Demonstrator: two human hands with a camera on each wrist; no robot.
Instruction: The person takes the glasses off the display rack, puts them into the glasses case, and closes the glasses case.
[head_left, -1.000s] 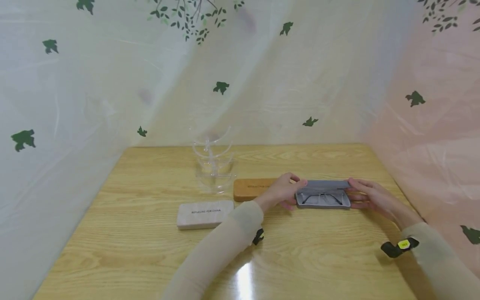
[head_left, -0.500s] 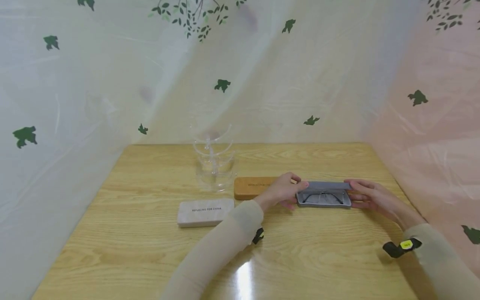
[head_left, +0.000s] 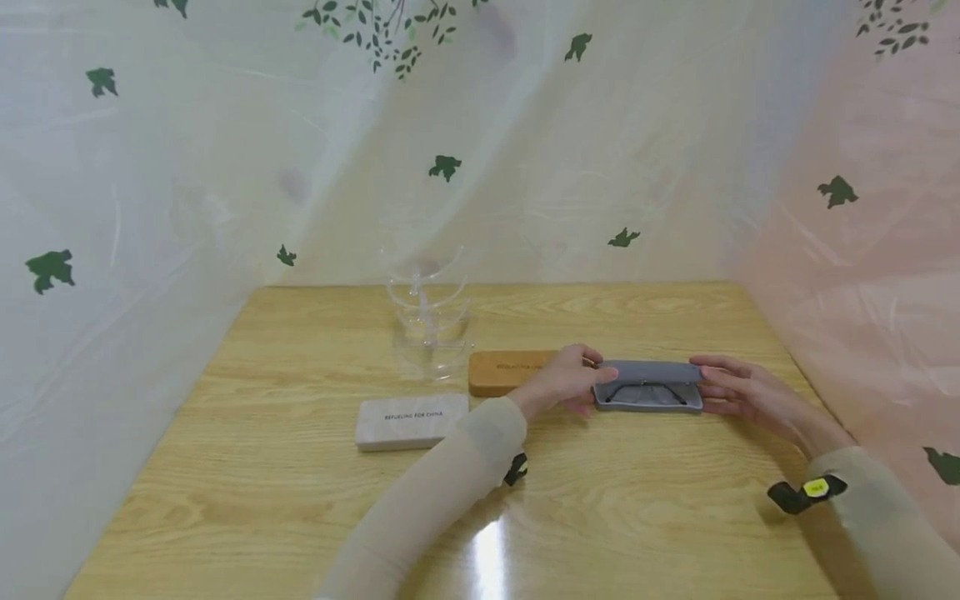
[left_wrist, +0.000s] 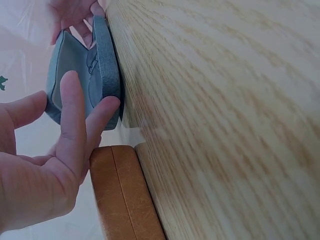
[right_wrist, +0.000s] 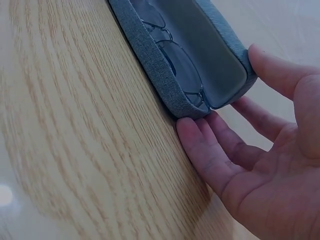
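A blue-grey glasses case [head_left: 648,403] rests on the table with its lid [head_left: 652,372] partly lowered. Inside lies a pair of thin-framed glasses [right_wrist: 182,62]. At the case's left end, my left hand [head_left: 564,379] has its thumb on the lid and its fingers [left_wrist: 102,112] against the base. The right hand [head_left: 750,396] grips the opposite end, thumb [right_wrist: 272,70] at the lid's corner and fingertips low on the base. Just behind the left hand sits a tan-orange glasses case [head_left: 502,373], closed and partly covered by that hand.
A closed pale grey glasses case [head_left: 405,421] with printed lettering lies left of centre, partly behind the left sleeve [head_left: 442,483]. Behind it stands a clear tiered display stand [head_left: 427,325]. A patterned curtain [head_left: 525,167] hangs along the back and sides of the wooden table [head_left: 615,517].
The lid of the blue-grey case has come down further, covering more of the glasses. Both hands stay at its ends, and the case keeps its place.
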